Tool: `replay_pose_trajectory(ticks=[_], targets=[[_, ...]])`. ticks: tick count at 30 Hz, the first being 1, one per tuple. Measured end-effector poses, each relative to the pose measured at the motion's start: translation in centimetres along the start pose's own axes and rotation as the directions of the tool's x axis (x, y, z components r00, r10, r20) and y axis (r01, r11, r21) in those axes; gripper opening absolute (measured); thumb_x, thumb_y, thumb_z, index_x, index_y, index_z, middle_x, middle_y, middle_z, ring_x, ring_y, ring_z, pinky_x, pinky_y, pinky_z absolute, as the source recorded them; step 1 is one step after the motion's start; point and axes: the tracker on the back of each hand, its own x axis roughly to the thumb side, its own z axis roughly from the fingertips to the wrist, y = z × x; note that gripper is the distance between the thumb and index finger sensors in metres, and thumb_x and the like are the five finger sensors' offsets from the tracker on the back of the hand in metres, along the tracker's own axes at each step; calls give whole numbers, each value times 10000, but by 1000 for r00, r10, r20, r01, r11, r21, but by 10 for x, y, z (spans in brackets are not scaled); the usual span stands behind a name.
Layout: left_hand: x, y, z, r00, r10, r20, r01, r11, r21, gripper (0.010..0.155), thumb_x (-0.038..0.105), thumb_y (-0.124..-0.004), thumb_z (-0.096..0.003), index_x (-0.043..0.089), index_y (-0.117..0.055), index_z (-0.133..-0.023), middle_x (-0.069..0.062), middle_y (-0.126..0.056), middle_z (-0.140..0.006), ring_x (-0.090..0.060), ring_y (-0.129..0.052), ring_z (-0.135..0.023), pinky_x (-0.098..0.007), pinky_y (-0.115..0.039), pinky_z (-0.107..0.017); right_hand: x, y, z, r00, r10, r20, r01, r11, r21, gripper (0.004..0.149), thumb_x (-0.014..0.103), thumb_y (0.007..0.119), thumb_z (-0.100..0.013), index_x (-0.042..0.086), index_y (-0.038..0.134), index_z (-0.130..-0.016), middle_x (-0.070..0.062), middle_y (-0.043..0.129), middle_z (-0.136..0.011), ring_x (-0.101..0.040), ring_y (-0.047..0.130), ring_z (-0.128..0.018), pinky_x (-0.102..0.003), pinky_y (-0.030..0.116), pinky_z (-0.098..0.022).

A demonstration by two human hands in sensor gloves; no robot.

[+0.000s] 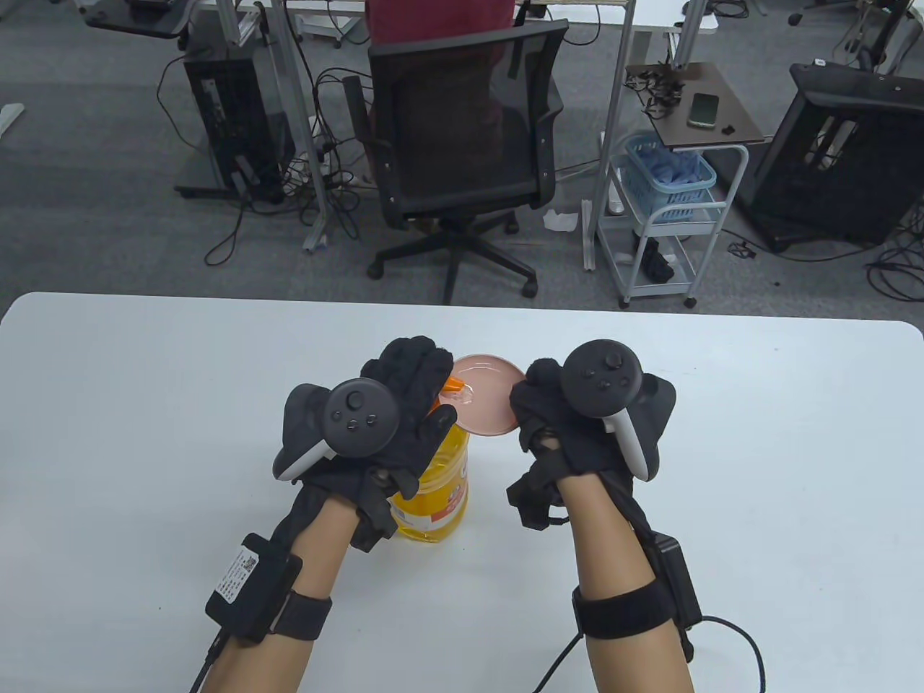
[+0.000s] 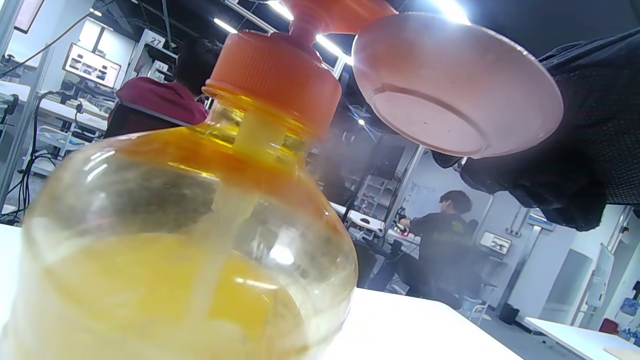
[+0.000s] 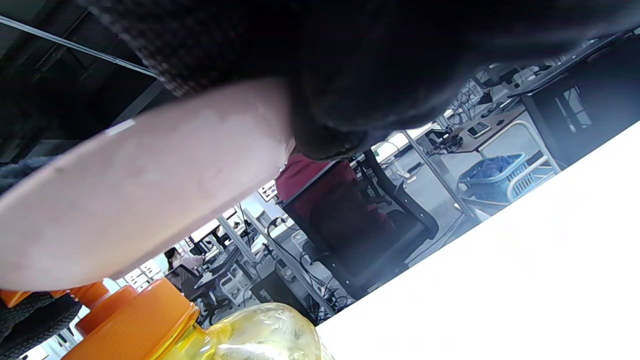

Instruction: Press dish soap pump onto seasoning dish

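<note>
Under pump spout (image 1: 456, 390) — dish (image 1: 491, 397), right-hand grip (image 1: 570, 426)

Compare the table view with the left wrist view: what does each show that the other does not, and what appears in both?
Only the table view shows the left hand over the pump top, both trackers, and the dish's upper face. Only the left wrist view shows the pink dish's underside, held off the table, and the soap level inside the bottle. Both show the bottle, the dish beside the orange pump, the gloved right hand at the dish, and the white table.
</note>
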Motion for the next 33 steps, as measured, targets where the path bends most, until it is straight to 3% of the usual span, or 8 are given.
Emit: replay_pose_trajectory(ticks=[5, 6, 7, 13, 23, 28, 33], targets=[[-1, 1, 1, 1000, 19, -12, -20, 999, -37, 758, 626, -479, -459, 271, -421, -1127, -20, -332, -1251, -333, -312, -1173, -584, -339, -824, 0, -5, 2, 1000, 7, -7, -7, 1000, -1, 488, 228, 860, -515, -126, 802, -845, -258, 957, -531, -259, 948, -230, -387, 857, -129], [-1, 1, 1, 1000, 8, -14, -9, 999, -54, 776, 645, -493, -429, 305, -432, -1124, -17, -333, -1260, -363, -313, -1171, -624, -342, -798, 1, -6, 3, 1000, 11, -7, -11, 1000, -3, 488, 228, 860, -516, -126, 801, -846, -258, 957, -531, -261, 947, -229, -389, 856, -129], [-1, 1, 2, 1000, -27, -9, 26, 997, -77, 769, 634, -463, -463, 287, -331, -1136, -9, -238, -1251, -322, -242, -1172, -582, -299, -825, 1, -9, 3, 1000, 21, -8, -21, 1000, -6, 487, 228, 860, -515, -126, 802, -845, -257, 957, -531, -260, 947, -229, -387, 856, -129], [-1, 4, 13, 1000, 4, 6, -3, 999, -50, 777, 642, -487, -468, 297, -293, -1136, 9, -175, -1244, -335, -208, -1164, -613, -304, -812, 2, -22, 3, 1000, 24, -18, -25, 1000, -15, 486, 226, 859, -516, -128, 802, -845, -259, 957, -530, -261, 945, -228, -389, 855, -128], [-25, 1, 60, 999, -47, -6, 47, 998, -30, 814, 674, -518, -463, 284, -283, -1137, -10, -169, -1241, -340, -209, -1164, -642, -325, -801, -22, -34, 6, 999, 7, -51, -9, 999, -52, 485, 228, 853, -519, -122, 798, -850, -255, 955, -534, -259, 946, -232, -388, 856, -132], [-59, -26, 92, 991, -75, -107, 74, 997, -12, 817, 675, -548, -463, 277, -313, -1136, -31, -208, -1244, -360, -241, -1162, -663, -341, -789, -68, -15, 5, 994, 29, -106, -38, 996, -79, 484, 229, 839, -525, -115, 790, -861, -251, 948, -548, -261, 944, -248, -391, 856, -145], [-94, -69, 105, 968, -127, -217, 106, 989, -102, 817, 675, -557, -465, 282, -302, -1134, -34, -197, -1240, -361, -218, -1156, -670, -315, -781, -125, 36, 3, 976, 121, -182, -133, 990, -55, 479, 216, 824, -526, -104, 772, -878, -260, 932, -581, -284, 943, -283, -413, 856, -177]])
